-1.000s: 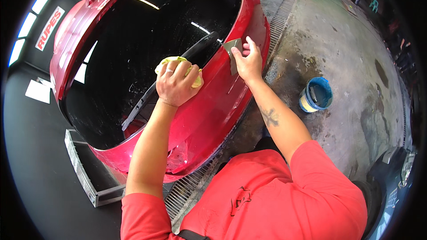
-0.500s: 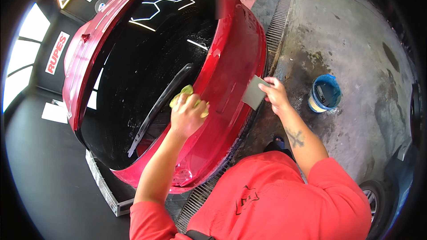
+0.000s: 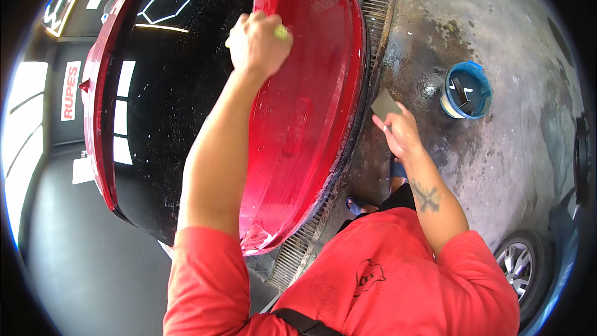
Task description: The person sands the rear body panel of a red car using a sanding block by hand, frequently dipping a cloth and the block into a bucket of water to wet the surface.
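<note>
My left hand (image 3: 260, 43) is closed on a yellow-green cloth (image 3: 282, 32), most of it hidden under the fingers. It sits at the border between the dark rear window (image 3: 180, 99) and the red body panel (image 3: 298, 112) of a car. Water drops and smears show on the glass and paint. My right hand (image 3: 403, 132) pinches a thin grey-green sheet (image 3: 385, 105), which looks like sandpaper. That hand is held out over the floor, to the right of the bumper and apart from the car.
A blue-rimmed bucket (image 3: 450, 107) with dark water and a black object (image 3: 461, 90) in it stands on the wet concrete at right. A drain grate (image 3: 380, 3) runs alongside the car. Another vehicle's wheel (image 3: 519, 266) is at lower right.
My left hand has moved with the cloth farther up along the window's edge. My right hand has drawn the sheet away from the bumper to the right. The view has shifted.
</note>
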Available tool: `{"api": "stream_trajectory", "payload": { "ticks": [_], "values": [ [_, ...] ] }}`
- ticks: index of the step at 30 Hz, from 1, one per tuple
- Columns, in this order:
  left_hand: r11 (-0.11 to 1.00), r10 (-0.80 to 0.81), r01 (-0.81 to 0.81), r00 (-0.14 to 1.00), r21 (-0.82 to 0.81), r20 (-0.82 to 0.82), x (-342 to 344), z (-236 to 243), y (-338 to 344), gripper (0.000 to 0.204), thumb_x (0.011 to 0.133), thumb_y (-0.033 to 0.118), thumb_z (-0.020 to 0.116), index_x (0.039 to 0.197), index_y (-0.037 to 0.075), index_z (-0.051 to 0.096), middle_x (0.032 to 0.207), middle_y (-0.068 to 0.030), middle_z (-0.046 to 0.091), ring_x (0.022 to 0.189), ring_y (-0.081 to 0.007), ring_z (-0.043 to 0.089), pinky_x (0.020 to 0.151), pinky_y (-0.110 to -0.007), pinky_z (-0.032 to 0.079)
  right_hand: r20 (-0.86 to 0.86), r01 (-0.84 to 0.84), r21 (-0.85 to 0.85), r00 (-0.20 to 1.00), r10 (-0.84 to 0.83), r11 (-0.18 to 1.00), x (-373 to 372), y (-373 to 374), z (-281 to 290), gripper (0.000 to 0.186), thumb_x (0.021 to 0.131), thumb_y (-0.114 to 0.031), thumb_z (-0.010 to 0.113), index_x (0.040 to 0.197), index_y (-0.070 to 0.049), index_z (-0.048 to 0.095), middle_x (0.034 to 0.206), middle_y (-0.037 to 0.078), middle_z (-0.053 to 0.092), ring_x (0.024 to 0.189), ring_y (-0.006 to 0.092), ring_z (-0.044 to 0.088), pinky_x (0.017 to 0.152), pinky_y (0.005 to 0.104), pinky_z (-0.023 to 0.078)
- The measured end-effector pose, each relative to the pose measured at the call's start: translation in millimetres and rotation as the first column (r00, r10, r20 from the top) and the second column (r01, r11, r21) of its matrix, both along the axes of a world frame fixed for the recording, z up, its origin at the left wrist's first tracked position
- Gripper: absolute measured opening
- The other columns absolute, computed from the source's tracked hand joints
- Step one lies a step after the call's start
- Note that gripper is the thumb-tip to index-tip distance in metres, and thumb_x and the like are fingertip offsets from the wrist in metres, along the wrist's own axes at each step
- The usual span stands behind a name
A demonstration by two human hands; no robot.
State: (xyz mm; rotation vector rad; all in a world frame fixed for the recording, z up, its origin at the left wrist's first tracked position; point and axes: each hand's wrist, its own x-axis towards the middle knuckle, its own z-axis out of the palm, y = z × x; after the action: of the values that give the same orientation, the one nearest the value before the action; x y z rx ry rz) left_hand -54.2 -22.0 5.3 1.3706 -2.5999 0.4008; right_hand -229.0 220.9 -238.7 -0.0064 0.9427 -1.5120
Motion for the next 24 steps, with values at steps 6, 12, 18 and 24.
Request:
{"api": "stream_trajectory", "payload": {
  "ticks": [6,12,18,24],
  "values": [
    [0.936,-0.353,0.348,0.921,-0.059,-0.168,110,-8,126,0.023,0.08,0.005,0.082,0.067,0.009,0.062,0.072,-0.0108,0.059,0.076,-0.035,0.062,0.084,-0.051,0.054,-0.541,-0.059,-0.364,0.825,-0.159,0.93,18,-127,85,0.059,0.107,-0.003,0.056,0.166,0.0,0.046,0.149,0.018,0.063,0.134,0.0278,0.065,0.117,0.039,0.052],
    [0.861,-0.508,0.503,0.858,-0.073,-0.077,229,3,179,0.029,0.074,0.015,0.096,0.08,0.015,0.068,0.098,-0.0045,0.066,0.095,-0.0294,0.065,0.085,-0.045,0.054,-0.851,-0.091,-0.522,0.125,-0.51,0.848,101,-194,120,0.051,0.116,-0.02,0.056,0.159,0.008,0.049,0.157,0.035,0.057,0.147,0.0506,0.056,0.126,0.0508,0.047],
    [0.888,-0.46,0.451,0.88,-0.094,-0.119,261,5,191,0.039,0.071,0.023,0.097,0.103,0.01,0.079,0.111,-0.0108,0.071,0.105,-0.0358,0.07,0.093,-0.049,0.059,-0.935,-0.226,-0.334,0.201,-0.292,0.915,260,-37,109,0.072,0.121,-0.033,0.044,0.178,0.001,0.016,0.184,0.031,0.013,0.171,0.048,0.014,0.134,0.068,0.018],
    [0.844,-0.536,0.52,0.829,-0.136,-0.161,235,15,185,0.03,0.074,0.021,0.096,0.096,0.009,0.078,0.104,-0.0093,0.071,0.1,-0.0335,0.07,0.089,-0.047,0.06,-0.887,0.035,-0.374,0.278,-0.369,0.927,136,-169,117,0.085,0.12,-0.059,0.023,0.172,0.008,0.028,0.181,0.033,0.023,0.171,0.0438,0.019,0.138,0.0559,0.02]
  ]
}}
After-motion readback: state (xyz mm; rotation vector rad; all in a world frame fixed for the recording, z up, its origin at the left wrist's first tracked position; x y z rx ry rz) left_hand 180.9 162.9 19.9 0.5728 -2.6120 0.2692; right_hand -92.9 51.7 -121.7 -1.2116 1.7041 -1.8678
